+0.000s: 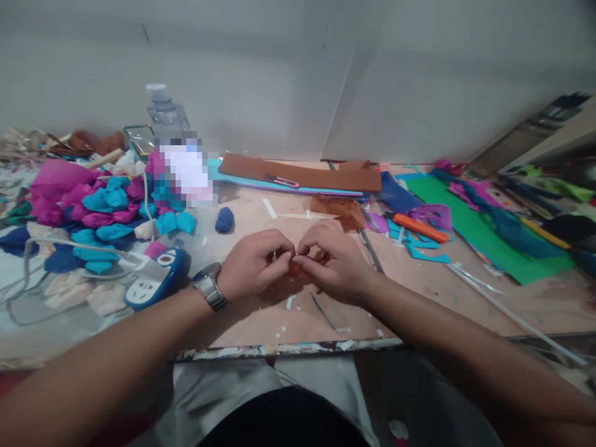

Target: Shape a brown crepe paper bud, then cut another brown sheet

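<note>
From where I stand, with the brown strip [298, 174] as marker, the heap [109, 198] of pink and blue puffs lies to its left, loose, and a knock could probably send some rolling. In front of that heap, left of the strip and nearer the person, is the blue device [156, 276] with its cord [51, 241]; the left forearm passes close, so a careless elbow might drag the lot. The bottle [161, 108] stands beyond the strip's left end, likely to tip if the heap were shoved.

One blue wad [224, 220] sits in front of that end, beside the left hand [251, 264], and a backhand brush could push it away. The left grip pinches, thumb to fingertips, on the small brown piece [300, 270], directly in front of the strip. The right hand [338, 261] pinches it too, the fingertips of both meeting. Much of the piece is hidden; if either pinch slackened, I'd expect it to slip or its folds to open.

On the strip lie the snips [285, 182], which would come along if it were pulled. Right of the strip and nearer, the orange cutter [421, 228] rests among scraps on the tabletop [419, 279]; reaching there blindly could nick a finger.
</note>
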The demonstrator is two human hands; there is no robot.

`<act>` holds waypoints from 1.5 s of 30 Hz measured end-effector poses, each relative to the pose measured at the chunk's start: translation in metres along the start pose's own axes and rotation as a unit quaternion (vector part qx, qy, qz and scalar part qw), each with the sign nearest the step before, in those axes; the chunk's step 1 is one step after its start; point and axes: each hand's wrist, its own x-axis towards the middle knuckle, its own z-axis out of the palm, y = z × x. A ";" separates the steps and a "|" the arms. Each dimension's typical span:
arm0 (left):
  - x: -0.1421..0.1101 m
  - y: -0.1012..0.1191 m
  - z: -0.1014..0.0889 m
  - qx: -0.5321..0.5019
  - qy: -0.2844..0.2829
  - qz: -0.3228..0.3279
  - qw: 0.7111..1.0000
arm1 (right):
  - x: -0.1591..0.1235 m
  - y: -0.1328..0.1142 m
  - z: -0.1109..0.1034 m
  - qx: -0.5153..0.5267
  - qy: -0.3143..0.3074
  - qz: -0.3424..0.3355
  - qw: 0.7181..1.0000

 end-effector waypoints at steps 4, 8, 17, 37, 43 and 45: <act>-0.001 0.001 -0.001 -0.015 0.001 0.005 1.000 | -0.001 0.003 0.000 -0.003 0.016 0.006 1.000; 0.000 0.000 -0.003 -0.024 0.002 0.015 1.000 | -0.002 0.003 0.000 0.002 0.022 0.006 1.000; 0.000 -0.004 0.001 -0.052 0.006 0.005 0.999 | -0.003 -0.001 -0.001 -0.002 0.021 0.023 1.000; -0.001 -0.003 0.008 -0.099 -0.019 -0.141 0.985 | 0.000 -0.003 -0.004 0.000 0.046 0.017 0.999; -0.002 -0.008 0.008 -0.109 -0.027 -0.151 0.982 | 0.000 -0.001 -0.003 0.000 0.043 0.022 0.999; -0.002 -0.008 0.009 -0.103 -0.043 -0.147 0.983 | 0.000 -0.001 -0.004 -0.001 0.040 0.022 0.999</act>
